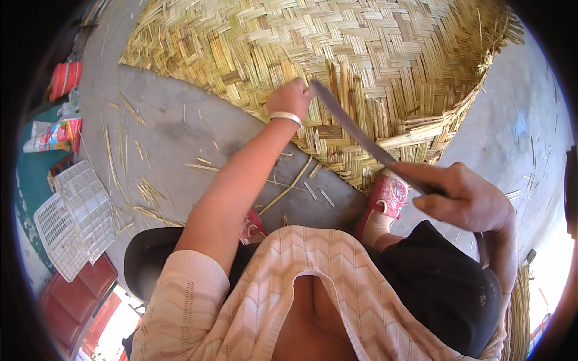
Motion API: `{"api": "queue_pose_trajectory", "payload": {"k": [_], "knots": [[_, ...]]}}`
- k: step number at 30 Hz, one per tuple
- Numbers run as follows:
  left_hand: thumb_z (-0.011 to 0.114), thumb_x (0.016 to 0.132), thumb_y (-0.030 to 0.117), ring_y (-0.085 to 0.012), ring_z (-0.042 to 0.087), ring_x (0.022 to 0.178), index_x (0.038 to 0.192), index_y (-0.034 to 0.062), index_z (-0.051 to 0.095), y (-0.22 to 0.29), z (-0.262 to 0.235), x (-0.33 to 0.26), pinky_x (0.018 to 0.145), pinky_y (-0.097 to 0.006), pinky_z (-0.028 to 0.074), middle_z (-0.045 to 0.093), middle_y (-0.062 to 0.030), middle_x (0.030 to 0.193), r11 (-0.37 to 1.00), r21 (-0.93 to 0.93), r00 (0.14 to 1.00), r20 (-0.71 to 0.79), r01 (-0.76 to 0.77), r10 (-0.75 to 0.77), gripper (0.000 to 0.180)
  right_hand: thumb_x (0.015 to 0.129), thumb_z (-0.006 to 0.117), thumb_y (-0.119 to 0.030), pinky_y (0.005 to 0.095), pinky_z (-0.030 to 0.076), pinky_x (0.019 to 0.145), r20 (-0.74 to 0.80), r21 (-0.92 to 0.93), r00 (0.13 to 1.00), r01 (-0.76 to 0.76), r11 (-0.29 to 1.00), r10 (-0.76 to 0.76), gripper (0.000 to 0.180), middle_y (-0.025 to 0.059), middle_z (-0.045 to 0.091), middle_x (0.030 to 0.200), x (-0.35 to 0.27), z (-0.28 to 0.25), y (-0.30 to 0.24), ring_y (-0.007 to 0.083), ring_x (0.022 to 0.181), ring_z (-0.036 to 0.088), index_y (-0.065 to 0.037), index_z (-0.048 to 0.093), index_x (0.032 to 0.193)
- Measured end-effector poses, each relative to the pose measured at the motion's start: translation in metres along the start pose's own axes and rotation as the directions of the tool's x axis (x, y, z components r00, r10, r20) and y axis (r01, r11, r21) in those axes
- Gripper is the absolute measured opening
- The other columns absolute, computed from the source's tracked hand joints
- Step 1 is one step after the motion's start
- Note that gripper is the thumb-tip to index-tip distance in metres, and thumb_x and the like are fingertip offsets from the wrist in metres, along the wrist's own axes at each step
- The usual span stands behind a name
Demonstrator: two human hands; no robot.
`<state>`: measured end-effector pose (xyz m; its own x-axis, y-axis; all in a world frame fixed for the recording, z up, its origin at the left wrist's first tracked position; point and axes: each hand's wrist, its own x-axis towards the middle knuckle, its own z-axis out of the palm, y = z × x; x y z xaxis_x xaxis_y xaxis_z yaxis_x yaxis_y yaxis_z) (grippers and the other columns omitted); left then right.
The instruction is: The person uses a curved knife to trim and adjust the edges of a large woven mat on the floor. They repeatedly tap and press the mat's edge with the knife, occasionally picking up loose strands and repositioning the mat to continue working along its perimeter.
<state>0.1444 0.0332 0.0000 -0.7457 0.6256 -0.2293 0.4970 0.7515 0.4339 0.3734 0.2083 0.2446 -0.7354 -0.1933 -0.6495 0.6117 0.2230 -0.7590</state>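
Note:
A large mat [391, 54] of plaited yellow-green straw strips spreads over the floor in front of me, its right side curling upward. In my right hand [466, 195] is a long, slightly curved knife [352, 126] with a dark blade. Its index finger lies along the back of the blade, and the handle end sticks out below the palm. The blade slants up and left across the mat, its tip beside my left hand [291, 99]. That hand is closed against the mat's surface; whatever its fingers pinch is hidden. A white bracelet [285, 116] circles the left wrist.
Loose straw pieces [150, 192] litter the grey floor at left. Beyond them stand a white plastic basket [75, 210], a dark red chair [78, 295], a colourful package [54, 135] and a red round object [65, 80]. My red shoe [388, 195] touches the mat's near corner. A straw bundle [518, 313] is at lower right.

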Motion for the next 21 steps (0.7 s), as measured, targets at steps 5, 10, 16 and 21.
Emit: {"api": "queue_pose_trajectory", "payload": {"k": [5, 10, 16, 21], "knots": [[0.063, 0.092, 0.019, -0.02, 0.07, 0.071, 0.123, 0.0026, 0.06, 0.023, -0.002, 0.001, 0.06, -0.031, 0.056, 0.068, -0.019, 0.107, 0.827, -0.535, 0.977, 0.197, 0.174, -0.078, 0.036, 0.09, 0.053, -0.021, 0.0205, 0.028, 0.039, -0.256, 0.659, 0.952, 0.3, 0.69, -0.169, 0.058, -0.0009, 0.044, 0.055, -0.002, 0.012, 0.048, 0.005, 0.042, 0.036, -0.001, 0.043, 0.144], [0.067, 0.092, 0.019, -0.0112, 0.067, 0.069, 0.116, 0.0011, 0.06, 0.037, -0.004, 0.009, 0.058, -0.022, 0.055, 0.067, -0.008, 0.093, 0.44, -0.704, 0.786, 0.619, 0.558, -0.007, 0.031, 0.089, 0.055, -0.026, 0.0198, 0.026, 0.038, -0.263, 0.76, 0.953, 0.302, 0.576, -0.153, 0.065, -0.0017, 0.043, 0.055, 0.008, 0.028, 0.087, 0.0052, 0.042, 0.036, 0.004, 0.038, 0.144], [0.062, 0.093, 0.011, -0.0173, 0.068, 0.057, 0.099, -0.0025, 0.061, 0.034, 0.0, -0.008, 0.047, -0.027, 0.054, 0.065, -0.0076, 0.074, 0.594, -0.594, 0.805, 0.571, 0.542, -0.163, 0.015, 0.091, 0.053, -0.009, 0.0213, 0.031, 0.043, -0.048, 0.682, 0.999, 0.015, 0.731, 0.024, 0.055, -0.0025, 0.046, 0.058, 0.037, 0.037, 0.109, 0.0047, 0.046, 0.038, -0.003, 0.043, 0.145], [0.064, 0.093, 0.015, -0.0136, 0.065, 0.052, 0.076, 0.0027, 0.054, 0.034, 0.006, -0.024, 0.045, -0.025, 0.051, 0.064, -0.0053, 0.07, 0.627, -0.615, 0.874, 0.405, 0.478, -0.269, 0.023, 0.09, 0.059, -0.016, 0.0344, 0.05, 0.088, -0.303, 0.213, 0.946, 0.185, 0.959, -0.115, 0.049, 0.0151, 0.069, 0.111, 0.074, 0.043, 0.118, 0.0241, 0.099, 0.066, -0.002, 0.053, 0.136]]}}
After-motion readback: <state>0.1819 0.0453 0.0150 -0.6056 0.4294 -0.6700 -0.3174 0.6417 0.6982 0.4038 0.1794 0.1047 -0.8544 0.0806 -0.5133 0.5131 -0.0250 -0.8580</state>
